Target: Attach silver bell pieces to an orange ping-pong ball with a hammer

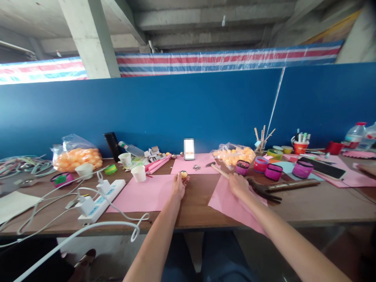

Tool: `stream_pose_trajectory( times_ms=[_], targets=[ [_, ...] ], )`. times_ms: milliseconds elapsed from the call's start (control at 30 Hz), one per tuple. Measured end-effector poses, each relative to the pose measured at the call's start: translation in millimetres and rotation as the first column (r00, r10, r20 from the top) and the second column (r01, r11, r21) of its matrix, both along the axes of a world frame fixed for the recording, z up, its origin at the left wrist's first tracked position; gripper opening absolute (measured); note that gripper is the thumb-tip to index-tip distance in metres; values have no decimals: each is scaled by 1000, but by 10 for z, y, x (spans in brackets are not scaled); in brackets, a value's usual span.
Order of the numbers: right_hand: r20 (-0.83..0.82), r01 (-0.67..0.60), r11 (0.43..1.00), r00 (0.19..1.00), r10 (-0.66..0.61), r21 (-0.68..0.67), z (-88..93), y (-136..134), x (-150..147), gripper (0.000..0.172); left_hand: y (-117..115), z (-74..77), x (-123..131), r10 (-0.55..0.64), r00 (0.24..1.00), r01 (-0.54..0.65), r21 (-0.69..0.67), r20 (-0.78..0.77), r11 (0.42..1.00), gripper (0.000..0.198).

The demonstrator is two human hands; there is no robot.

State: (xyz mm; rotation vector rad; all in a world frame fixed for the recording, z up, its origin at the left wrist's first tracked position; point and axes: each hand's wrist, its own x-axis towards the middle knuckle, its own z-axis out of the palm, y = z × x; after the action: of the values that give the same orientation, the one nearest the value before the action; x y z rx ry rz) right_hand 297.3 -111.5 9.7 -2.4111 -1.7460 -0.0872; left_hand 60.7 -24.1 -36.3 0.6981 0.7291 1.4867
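My left hand [179, 188] is closed around a small orange-yellow ball [183, 174] with a dark patch on top, held just above the table. My right hand [237, 185] grips the pale wooden handle of a small hammer [219, 170], whose dark head points toward the middle of the table. Between the two lies a little pile of small metal pieces [196, 167] on a pink paper sheet [179, 166]. Another pink sheet [219, 196] lies under my right forearm and hangs over the front edge. Beside my right wrist rests a claw hammer [289, 185].
A bag of orange balls [235, 155] and several purple tubs [273, 172] stand at the right. Another ball bag [78, 156], paper cups [138, 174] and a power strip [102, 201] with loose cables are at the left. A phone [189, 149] stands against the blue partition [164, 113].
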Motion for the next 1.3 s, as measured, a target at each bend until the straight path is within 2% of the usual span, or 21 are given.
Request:
stream_pose_trajectory(
  times_ms=[167,333,433,533,700,967,1167,1300],
  targets=[
    [13,-8,1000,1000,8,-5,6,-6,3,27,3,-4,1,-8,1000,8,10,-6,1000,21],
    [45,-52,997,998,49,59,10,-14,-44,30,9,-15,5,-4,1000,4,17,-12,1000,22],
    [57,-140,984,989,134,109,31,11,-126,37,11,-22,6,-7,1000,7,20,-18,1000,24],
    [31,-293,940,956,293,174,48,64,-265,46,15,-30,5,-7,1000,7,19,-25,1000,25],
    [-6,-388,906,919,395,171,2,253,-567,26,12,-34,6,3,999,-2,18,-41,1000,26],
    [-72,-359,926,927,368,117,-131,656,-885,24,-43,-1,38,17,997,-15,17,-74,1000,26],
    [-90,-288,950,950,299,117,-196,881,-1021,33,-96,29,50,42,993,-41,11,-107,999,23],
    [-90,-273,952,954,286,137,-240,965,-1058,33,-120,42,42,38,992,-37,8,-123,999,22]
  ],
)
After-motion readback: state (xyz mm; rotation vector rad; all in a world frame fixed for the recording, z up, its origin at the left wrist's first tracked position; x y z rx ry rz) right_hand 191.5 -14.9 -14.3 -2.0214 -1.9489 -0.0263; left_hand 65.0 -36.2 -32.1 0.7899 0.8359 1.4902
